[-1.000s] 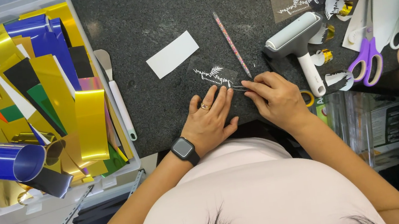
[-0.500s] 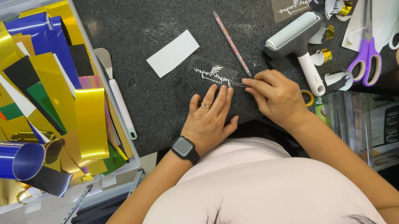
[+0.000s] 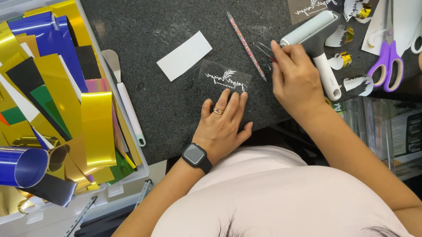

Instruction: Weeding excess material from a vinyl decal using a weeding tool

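Dark speckled stone makes up our worktop. At its left edge a white bin brims with gold, blue, green and black foil strips, and a white scraper lies just beside it. Near the middle sit a blank white card and a clear film piece bearing a white leaf-and-script design. Our left hand, fingers spread flat, presses that film's near edge down. A thin speckled stick lies between the hands. Our right hand pinches slim tweezers, fingertips close together, beside a grey roller. Purple scissors lie further right.
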